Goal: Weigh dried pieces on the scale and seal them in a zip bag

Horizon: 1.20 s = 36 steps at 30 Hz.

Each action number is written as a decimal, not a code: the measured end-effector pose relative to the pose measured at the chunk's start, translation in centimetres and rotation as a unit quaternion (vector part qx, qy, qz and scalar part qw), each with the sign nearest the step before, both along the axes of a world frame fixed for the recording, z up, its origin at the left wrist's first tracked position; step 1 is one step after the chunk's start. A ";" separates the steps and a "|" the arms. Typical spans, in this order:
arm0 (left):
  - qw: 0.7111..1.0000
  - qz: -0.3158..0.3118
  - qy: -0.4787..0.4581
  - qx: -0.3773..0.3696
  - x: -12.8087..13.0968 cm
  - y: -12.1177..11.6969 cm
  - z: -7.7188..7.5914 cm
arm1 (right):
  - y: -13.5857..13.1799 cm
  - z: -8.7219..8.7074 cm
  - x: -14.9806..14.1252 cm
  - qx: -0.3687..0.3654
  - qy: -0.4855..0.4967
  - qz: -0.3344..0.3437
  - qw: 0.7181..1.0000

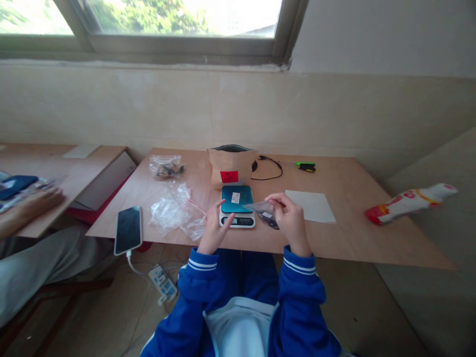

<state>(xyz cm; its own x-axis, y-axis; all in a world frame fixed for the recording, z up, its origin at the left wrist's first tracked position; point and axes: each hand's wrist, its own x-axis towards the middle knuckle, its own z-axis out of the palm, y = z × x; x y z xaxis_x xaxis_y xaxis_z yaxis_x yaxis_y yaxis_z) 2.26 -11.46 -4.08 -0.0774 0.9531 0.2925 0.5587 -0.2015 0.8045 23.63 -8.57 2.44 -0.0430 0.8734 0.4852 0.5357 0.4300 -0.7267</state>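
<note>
A small digital scale (237, 198) with a teal top stands near the table's front edge, a white slip lying on it. My left hand (214, 225) rests against the scale's left side, its fingers curled toward the front panel with nothing in them. My right hand (291, 217) pinches a small clear plastic bag (265, 211) with dark bits inside, held just right of the scale and slightly above the table.
A brown paper pouch (229, 166) with a red label stands behind the scale. Crumpled clear bags (174, 208), a phone (128, 229) on a charging cable, a white sheet (311, 205), a green-handled tool (305, 166) and a red-white wrapper (409, 201) lie around. Another person's hand (35, 201) is at the left table.
</note>
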 end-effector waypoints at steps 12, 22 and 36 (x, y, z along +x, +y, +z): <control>0.993 -0.060 -0.073 0.075 3.1 1.0 5.4 | 0.7 2.2 -3.5 -0.009 -0.020 0.114 0.993; 0.979 -0.054 -0.197 0.024 1.9 -0.1 5.2 | 0.1 0.1 -3.2 0.060 -0.125 0.076 0.987; 0.966 0.038 -0.254 0.020 1.4 0.4 4.2 | 0.3 -2.3 -3.3 0.046 -0.145 0.055 0.987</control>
